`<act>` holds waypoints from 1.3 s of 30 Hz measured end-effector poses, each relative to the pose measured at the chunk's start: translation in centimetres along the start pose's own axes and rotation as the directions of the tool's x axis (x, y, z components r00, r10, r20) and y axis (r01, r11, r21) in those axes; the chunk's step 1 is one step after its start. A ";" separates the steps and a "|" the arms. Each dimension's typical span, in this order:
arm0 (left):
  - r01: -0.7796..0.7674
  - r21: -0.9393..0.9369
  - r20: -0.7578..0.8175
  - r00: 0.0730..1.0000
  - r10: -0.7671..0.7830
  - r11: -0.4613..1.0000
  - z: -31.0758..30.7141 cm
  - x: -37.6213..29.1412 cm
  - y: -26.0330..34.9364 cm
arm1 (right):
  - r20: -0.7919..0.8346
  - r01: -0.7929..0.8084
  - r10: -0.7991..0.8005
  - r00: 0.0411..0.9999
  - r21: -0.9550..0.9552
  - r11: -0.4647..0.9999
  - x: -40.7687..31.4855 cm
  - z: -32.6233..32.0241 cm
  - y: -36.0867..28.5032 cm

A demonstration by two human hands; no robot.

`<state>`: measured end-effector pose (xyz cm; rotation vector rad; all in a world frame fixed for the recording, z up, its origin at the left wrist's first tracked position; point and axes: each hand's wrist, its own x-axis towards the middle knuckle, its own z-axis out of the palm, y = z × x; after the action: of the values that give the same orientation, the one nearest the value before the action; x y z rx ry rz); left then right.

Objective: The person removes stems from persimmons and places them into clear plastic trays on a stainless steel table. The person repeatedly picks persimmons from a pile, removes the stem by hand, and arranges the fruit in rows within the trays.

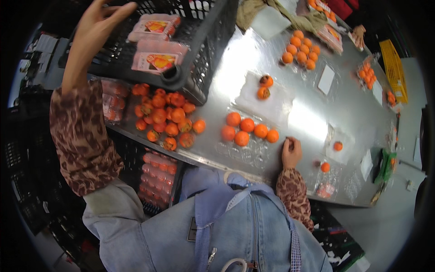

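My left hand (107,15) is raised over the left side of a black plastic crate (217,40), fingers apart and nothing seen in it. Inside the crate lie two wrapped packs of orange fruit (154,27) with printed labels. On the metal table, my right hand (292,153) rests with loosely curled fingers, a gap by the thumb and nothing visible in it. Just left of it, several persimmons (260,130) fill part of a clear plastic tray (243,154); the cups nearest me hold none. A pile of loose persimmons (163,115) lies beside the crate.
Two persimmons (263,92) lie on a whitish sheet (246,97) beyond the tray. Farther back are a filled tray (300,51) and an olive cloth (251,15). Another person's hand (358,35) is at the far edge. Below the table edge, packed fruit (158,178) sits in a crate.
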<state>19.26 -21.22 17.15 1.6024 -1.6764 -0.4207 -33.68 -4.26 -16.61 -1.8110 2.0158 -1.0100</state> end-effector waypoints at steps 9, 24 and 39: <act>-0.153 0.379 0.338 0.941 0.017 0.913 1.9 10.9 -6.0 | 0.035 -0.119 0.120 0.992 -0.017 0.993 0.2 -0.4 -1.2; -0.258 0.631 0.612 0.745 -0.265 0.732 8.8 15.5 -14.6 | -0.003 -0.112 0.112 0.994 -0.046 0.993 0.0 -0.3 -0.9; 0.686 0.477 0.292 0.467 -0.835 0.550 6.7 11.9 -32.5 | -0.003 -0.138 0.138 0.990 -0.059 0.989 0.2 -0.5 -1.4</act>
<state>38.21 -39.38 -6.40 2.6598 -1.2400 -1.1780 -32.91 -4.25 -15.33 -1.6728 2.1582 -0.9184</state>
